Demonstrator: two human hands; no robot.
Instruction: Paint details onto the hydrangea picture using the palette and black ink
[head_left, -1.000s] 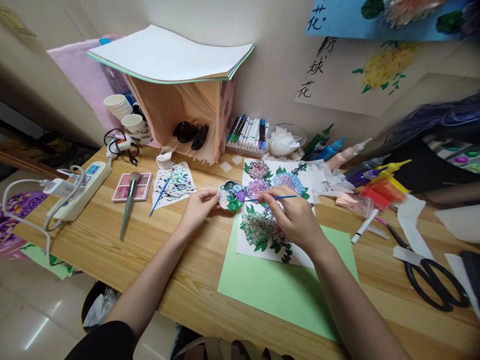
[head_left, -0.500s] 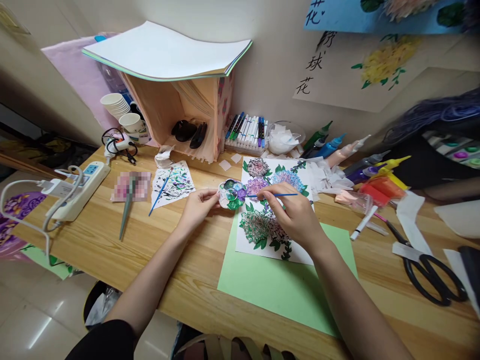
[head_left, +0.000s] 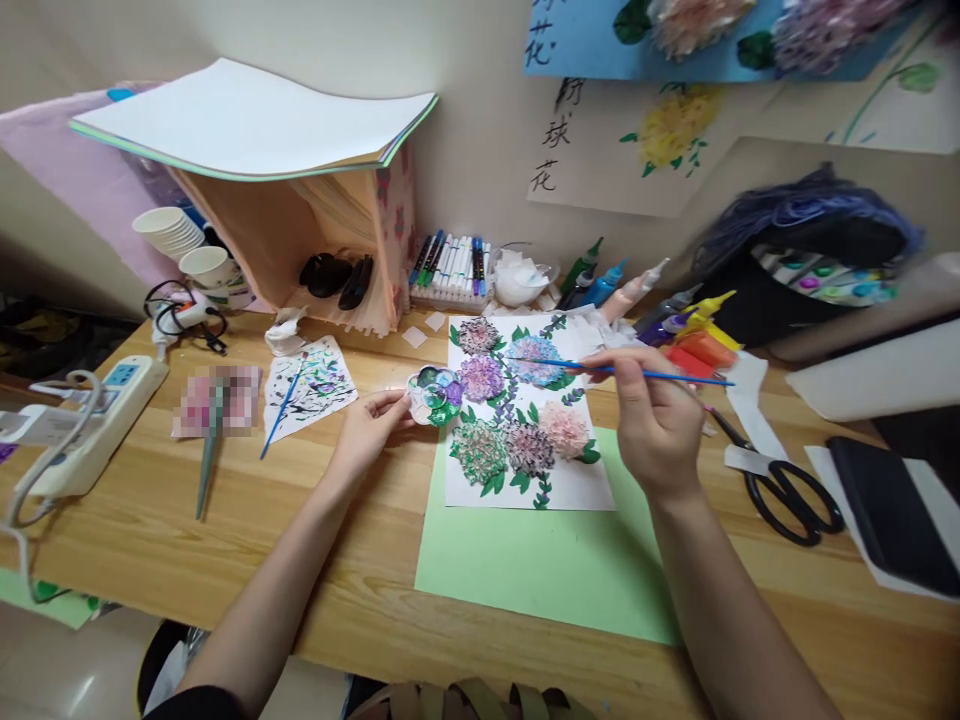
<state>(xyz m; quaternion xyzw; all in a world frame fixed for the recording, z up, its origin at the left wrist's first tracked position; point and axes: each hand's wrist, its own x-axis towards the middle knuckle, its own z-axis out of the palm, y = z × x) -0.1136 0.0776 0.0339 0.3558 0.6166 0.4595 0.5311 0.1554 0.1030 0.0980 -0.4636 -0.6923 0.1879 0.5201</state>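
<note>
Pinched in my left hand (head_left: pixel 375 425) is a small round paint palette (head_left: pixel 433 396) with green, purple and blue paint in its wells. My right hand (head_left: pixel 656 415) grips a thin blue paintbrush (head_left: pixel 622 371), its tip pointing left over the blue flower (head_left: pixel 541 358). Below lies a white sheet (head_left: pixel 570 494) bearing several textured flowers in purple, green, pink and black, with green leaves. Whether the brush tip touches the paper I cannot tell. A light green sheet (head_left: pixel 525 580) lies under the white one.
On the left are a paint-smeared paper (head_left: pixel 319 400) with another blue brush (head_left: pixel 282 408), and a power strip (head_left: pixel 97 430). Markers (head_left: pixel 450 268), a bowl of paper bits (head_left: pixel 521 277) and paint bottles (head_left: pixel 600 285) line the wall. Black scissors (head_left: pixel 791 505) lie right.
My right hand has moved right, away from the palette, carrying the brush over the blue flower. The palette stays in my left hand. The view has turned to the right.
</note>
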